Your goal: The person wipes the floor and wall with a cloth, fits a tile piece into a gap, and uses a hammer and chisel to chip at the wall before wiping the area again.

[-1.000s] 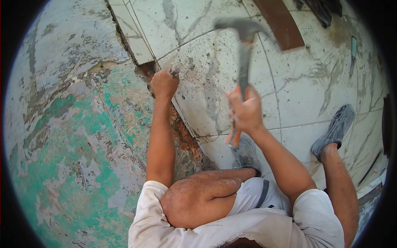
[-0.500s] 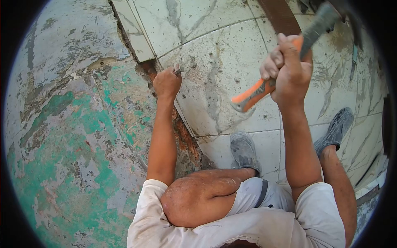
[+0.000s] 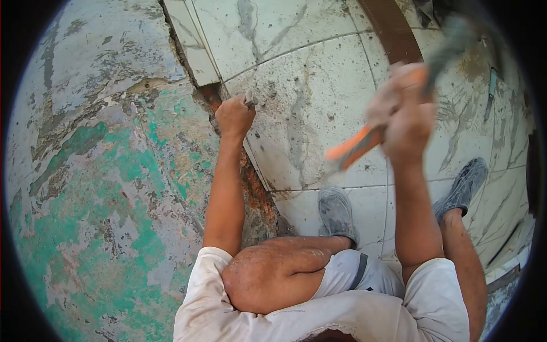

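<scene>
My left hand (image 3: pixel 235 117) is closed around a chisel, and only its blunt metal end (image 3: pixel 249 100) shows above the fist. The rest of that tool is hidden by the hand. The fist sits at the broken gap (image 3: pixel 211 96) where the wall meets the tiled floor, just below the end of a strip of skirting tile (image 3: pixel 196 54). Raised over the floor at the right, my right hand (image 3: pixel 407 117) grips a hammer (image 3: pixel 356 147) by its orange and black handle. The hammer's head is smeared by motion near the upper right.
Peeling green and grey paint covers the wall (image 3: pixel 108 194) at left. Marble-patterned floor tiles (image 3: pixel 330 74) carry crumbs of debris. A brown strip (image 3: pixel 393 28) lies at the top, and a thin tool with a bluish handle (image 3: pixel 491 85) lies at right. My dusty shoes (image 3: pixel 336 211) rest on the tiles.
The right hand and hammer have shifted slightly down and are more blurred. My left hand keeps its grip at the gap; the whole view has shifted a little.
</scene>
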`<state>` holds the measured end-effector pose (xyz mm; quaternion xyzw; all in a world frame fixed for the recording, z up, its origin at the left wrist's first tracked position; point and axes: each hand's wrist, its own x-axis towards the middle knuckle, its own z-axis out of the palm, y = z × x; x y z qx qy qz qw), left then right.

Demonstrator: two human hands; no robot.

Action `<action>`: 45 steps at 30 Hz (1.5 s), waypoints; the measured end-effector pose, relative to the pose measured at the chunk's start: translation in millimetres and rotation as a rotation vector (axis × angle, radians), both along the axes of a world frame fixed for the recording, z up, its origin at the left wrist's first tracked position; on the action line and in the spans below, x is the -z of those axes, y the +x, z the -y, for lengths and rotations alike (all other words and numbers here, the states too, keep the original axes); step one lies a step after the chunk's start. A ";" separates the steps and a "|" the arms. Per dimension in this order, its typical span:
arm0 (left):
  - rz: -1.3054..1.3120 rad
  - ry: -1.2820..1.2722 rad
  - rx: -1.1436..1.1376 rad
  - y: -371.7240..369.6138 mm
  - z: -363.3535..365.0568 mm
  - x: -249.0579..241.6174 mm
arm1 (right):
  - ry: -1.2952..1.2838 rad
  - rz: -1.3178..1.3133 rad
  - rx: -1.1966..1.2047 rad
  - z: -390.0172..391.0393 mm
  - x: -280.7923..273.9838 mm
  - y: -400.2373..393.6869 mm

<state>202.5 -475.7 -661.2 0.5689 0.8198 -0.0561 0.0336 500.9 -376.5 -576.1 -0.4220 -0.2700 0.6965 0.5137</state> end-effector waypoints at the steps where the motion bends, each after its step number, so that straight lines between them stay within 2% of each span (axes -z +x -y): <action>1: 0.000 0.017 0.019 -0.7 0.6 -0.1 | 0.011 -0.048 0.130 -17.5 -9.0 5.4; 3: 0.006 0.029 0.010 -4.3 2.5 -0.9 | -0.011 -0.217 0.273 -16.4 -0.6 4.5; 4: 0.013 0.038 0.009 -6.4 2.5 -0.3 | 0.130 -0.134 0.248 8.4 16.8 -11.5; 5: 0.012 0.043 0.011 -8.5 1.5 0.2 | 0.045 0.010 0.186 47.2 31.6 -32.1; 6: 0.046 0.070 0.011 -9.6 3.4 0.4 | -0.079 0.336 0.100 96.5 48.3 -61.1; 7: 0.079 0.098 0.013 -9.2 5.5 0.9 | -0.254 0.380 -0.607 134.0 65.3 -59.3; 8: 0.075 0.104 0.016 -9.3 8.8 3.1 | -0.005 0.577 -0.779 152.6 90.6 -69.4; 9: 0.066 0.092 0.021 -12.5 12.1 5.1 | 0.000 0.572 -0.767 148.1 88.7 -65.3; 11: 0.049 0.083 0.007 -17.2 14.0 4.4 | -0.198 0.523 -0.767 132.1 77.5 -41.8; 13: 0.079 0.054 0.038 -13.1 7.2 4.1 | -0.287 0.504 -0.679 104.9 57.9 -23.7; 15: 0.088 0.039 0.050 -3.2 1.2 2.7 | -0.244 0.508 -0.484 74.4 57.7 -10.7; 17: 0.100 0.023 0.064 1.6 -4.1 -1.0 | -0.281 0.350 -0.323 34.0 38.6 -0.5; 19: 0.070 0.014 0.107 2.3 -12.4 -2.7 | -0.214 0.206 -0.185 2.5 21.6 5.2; 21: 0.063 0.017 0.115 -0.6 -17.2 -5.9 | -0.169 0.163 -0.145 -11.7 10.6 8.5; 29: 0.018 -0.052 0.056 -13.1 -23.5 -7.8 | -0.162 0.070 -0.128 -11.6 -1.0 7.9; 36: 0.018 -0.061 0.028 -12.6 -23.7 -8.7 | -0.091 -0.120 0.201 0.8 -4.1 -16.7; 38: 0.028 -0.069 0.014 -14.0 -23.5 -8.9 | -0.147 -0.037 0.080 60.2 32.6 -56.8; 39: 0.020 -0.065 0.038 -14.6 -22.1 -8.7 | -0.315 0.106 -0.174 100.8 52.0 -74.9; 40: 0.012 -0.057 0.066 -14.7 -24.0 -8.4 | -0.442 0.306 -0.632 122.4 78.4 -81.8; 41: 0.012 -0.056 0.076 -16.4 -22.6 -4.7 | -0.442 0.304 -0.621 123.1 78.7 -75.6; 43: 0.054 -0.019 0.051 -23.6 -18.5 2.4 | -0.425 0.334 -0.804 114.6 79.3 -62.6; 45: 0.037 -0.054 0.035 -17.3 -14.1 6.3 | -0.477 0.298 -0.638 94.7 67.2 -40.6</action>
